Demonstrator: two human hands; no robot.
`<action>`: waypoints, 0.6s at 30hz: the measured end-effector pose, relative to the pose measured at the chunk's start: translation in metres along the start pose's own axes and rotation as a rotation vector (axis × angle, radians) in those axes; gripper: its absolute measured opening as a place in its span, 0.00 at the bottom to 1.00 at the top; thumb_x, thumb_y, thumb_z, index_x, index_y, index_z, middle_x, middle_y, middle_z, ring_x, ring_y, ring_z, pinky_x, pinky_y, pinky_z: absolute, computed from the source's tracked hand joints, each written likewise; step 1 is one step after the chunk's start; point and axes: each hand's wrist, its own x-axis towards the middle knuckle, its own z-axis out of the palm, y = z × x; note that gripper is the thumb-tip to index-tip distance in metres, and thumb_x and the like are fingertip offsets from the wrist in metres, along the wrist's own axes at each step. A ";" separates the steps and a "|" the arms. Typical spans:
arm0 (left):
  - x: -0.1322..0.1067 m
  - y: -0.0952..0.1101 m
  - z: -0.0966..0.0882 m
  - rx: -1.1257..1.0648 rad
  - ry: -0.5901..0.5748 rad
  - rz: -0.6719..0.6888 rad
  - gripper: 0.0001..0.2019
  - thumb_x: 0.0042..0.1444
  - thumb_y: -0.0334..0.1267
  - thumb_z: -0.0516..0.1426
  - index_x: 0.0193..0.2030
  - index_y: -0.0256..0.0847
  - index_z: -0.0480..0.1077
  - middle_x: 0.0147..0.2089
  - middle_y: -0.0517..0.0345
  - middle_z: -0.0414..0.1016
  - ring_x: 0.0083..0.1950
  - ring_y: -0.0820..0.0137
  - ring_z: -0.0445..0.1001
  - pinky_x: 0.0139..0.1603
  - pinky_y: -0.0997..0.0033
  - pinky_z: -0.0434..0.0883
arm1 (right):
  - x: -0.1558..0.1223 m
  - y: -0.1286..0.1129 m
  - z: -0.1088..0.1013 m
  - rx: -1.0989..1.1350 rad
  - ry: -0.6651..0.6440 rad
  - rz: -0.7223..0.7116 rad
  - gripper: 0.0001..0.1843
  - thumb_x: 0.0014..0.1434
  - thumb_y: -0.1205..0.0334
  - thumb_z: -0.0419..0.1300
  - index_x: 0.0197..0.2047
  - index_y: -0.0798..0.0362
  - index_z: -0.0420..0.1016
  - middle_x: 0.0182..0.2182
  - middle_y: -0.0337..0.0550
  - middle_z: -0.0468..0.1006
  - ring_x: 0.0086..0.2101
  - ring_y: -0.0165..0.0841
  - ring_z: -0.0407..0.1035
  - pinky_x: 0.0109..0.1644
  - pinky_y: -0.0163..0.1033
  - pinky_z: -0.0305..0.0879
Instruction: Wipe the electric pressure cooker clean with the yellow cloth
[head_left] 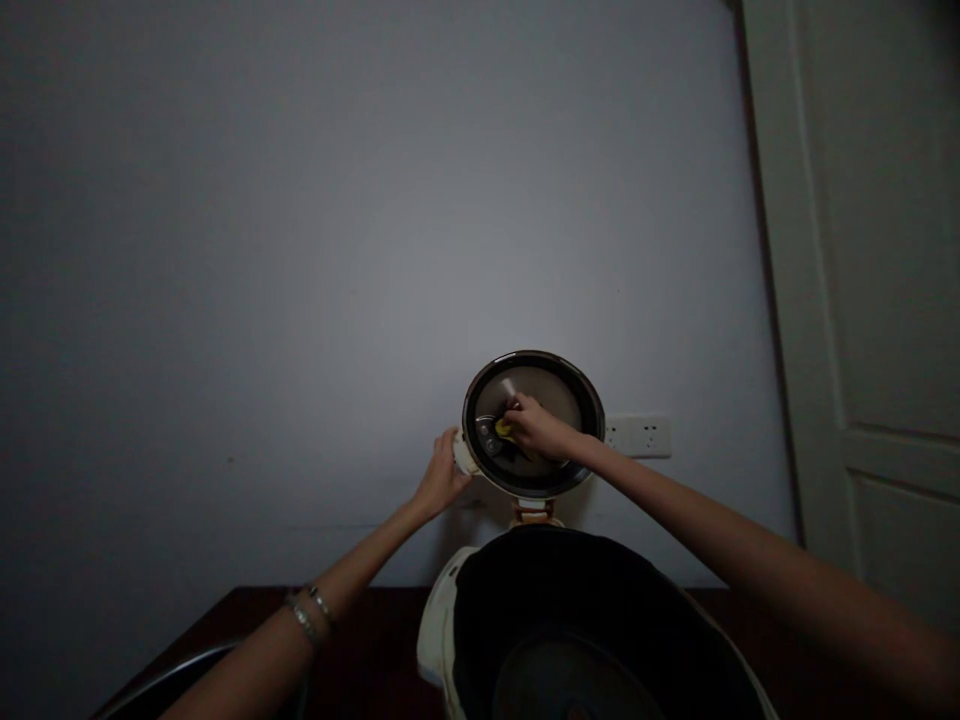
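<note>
An electric pressure cooker [442, 625] stands with its round lid [551, 380] raised upright on a hinge [536, 510] at the back. The inner side of the lid, with its metal plate and small round valves, faces me. My left hand [442, 480] is closed around the pale handle [463, 455] on the lid's left edge. Against the inner plate, my right hand [536, 425] pinches a small yellow sponge [504, 429] near the valves; its exact material is hard to make out. Part of the plate is hidden behind my right hand.
The cooker's dark, wide opening [555, 580] lies below the lid. A metal-rimmed basin [172, 670] sits at lower left on the dark red table [367, 640]. Behind are a plain wall [375, 250] and a socket panel [649, 437]; a door [885, 300] is at right.
</note>
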 end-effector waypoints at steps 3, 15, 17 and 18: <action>-0.001 0.001 0.000 -0.064 -0.079 -0.138 0.39 0.41 0.25 0.56 0.60 0.41 0.45 0.43 0.55 0.69 0.39 0.69 0.70 0.40 0.67 0.69 | -0.003 -0.004 -0.002 0.078 0.132 -0.002 0.24 0.50 0.71 0.58 0.52 0.56 0.67 0.57 0.56 0.58 0.53 0.43 0.58 0.53 0.46 0.59; 0.014 0.014 -0.031 -0.811 -0.234 -0.591 0.28 0.38 0.27 0.58 0.50 0.37 0.59 0.38 0.53 0.74 0.34 0.71 0.74 0.40 0.68 0.69 | 0.019 -0.042 -0.018 -0.078 -0.059 -0.140 0.18 0.53 0.65 0.60 0.48 0.53 0.73 0.41 0.50 0.74 0.45 0.42 0.63 0.48 0.43 0.57; 0.017 0.016 -0.040 -0.923 -0.263 -0.668 0.23 0.43 0.32 0.57 0.49 0.37 0.61 0.37 0.52 0.74 0.34 0.69 0.75 0.41 0.65 0.69 | 0.021 -0.046 -0.020 -0.100 -0.071 -0.112 0.18 0.54 0.63 0.59 0.50 0.51 0.72 0.42 0.49 0.72 0.43 0.40 0.64 0.45 0.40 0.58; 0.017 0.016 -0.044 -0.956 -0.275 -0.694 0.20 0.47 0.35 0.57 0.49 0.37 0.62 0.36 0.52 0.75 0.34 0.68 0.75 0.42 0.64 0.70 | 0.022 -0.048 -0.020 -0.100 -0.076 -0.099 0.19 0.55 0.63 0.58 0.51 0.51 0.71 0.43 0.49 0.71 0.43 0.39 0.65 0.44 0.39 0.58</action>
